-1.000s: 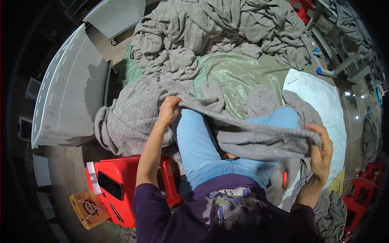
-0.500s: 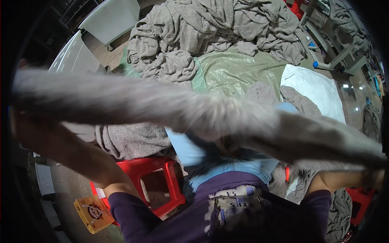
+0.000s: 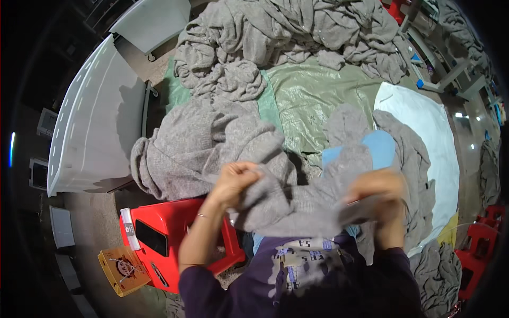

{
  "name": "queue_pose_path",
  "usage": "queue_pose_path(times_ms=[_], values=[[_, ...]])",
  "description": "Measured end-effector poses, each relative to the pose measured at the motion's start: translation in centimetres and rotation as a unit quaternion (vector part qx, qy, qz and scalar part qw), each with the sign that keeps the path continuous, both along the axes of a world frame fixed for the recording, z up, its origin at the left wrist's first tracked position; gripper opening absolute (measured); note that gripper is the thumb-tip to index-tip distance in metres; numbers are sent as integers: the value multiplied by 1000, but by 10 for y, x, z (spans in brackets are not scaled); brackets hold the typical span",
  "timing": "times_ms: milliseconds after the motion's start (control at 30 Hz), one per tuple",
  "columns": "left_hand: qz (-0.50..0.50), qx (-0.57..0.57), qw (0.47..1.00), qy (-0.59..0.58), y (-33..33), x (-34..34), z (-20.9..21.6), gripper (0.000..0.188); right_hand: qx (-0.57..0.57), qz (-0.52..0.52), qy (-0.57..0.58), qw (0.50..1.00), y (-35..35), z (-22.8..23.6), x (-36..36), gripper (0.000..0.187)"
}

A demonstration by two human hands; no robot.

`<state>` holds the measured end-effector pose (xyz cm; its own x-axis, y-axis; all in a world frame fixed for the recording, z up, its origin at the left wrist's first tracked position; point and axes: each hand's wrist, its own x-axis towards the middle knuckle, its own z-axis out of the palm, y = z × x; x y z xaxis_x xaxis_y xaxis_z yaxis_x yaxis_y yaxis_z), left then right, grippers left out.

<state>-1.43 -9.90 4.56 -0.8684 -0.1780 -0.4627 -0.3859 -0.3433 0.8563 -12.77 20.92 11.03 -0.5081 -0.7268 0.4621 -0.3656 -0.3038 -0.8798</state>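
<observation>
My left hand (image 3: 237,184) pinches a fold of the grey knit cloth (image 3: 313,220), thumb against fingers. My right hand (image 3: 377,190) is blurred at the cloth's other side, and I cannot tell how tightly that grip closes. The cloth lies bunched across my thighs (image 3: 380,150), near the closer edge of the olive sheet (image 3: 313,108); where it meets the grey heap (image 3: 177,153) on my left is unclear. I judge it soft, limp, fairly light and fuzzy enough not to slip, though apt to stretch. Doubled folds near each end seem the surest hold.
</observation>
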Motion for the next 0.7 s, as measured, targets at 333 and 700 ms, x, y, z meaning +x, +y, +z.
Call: queue_pose_path(times_ms=[333, 700], values=[[79, -39, 994, 67, 68, -7, -69, 18, 76, -131, -8, 988, -70, -109, 28, 18], [-20, -262, 957, 122, 35, -19, -124, 18, 110, -46, 7, 993, -90, -127, 45, 20]])
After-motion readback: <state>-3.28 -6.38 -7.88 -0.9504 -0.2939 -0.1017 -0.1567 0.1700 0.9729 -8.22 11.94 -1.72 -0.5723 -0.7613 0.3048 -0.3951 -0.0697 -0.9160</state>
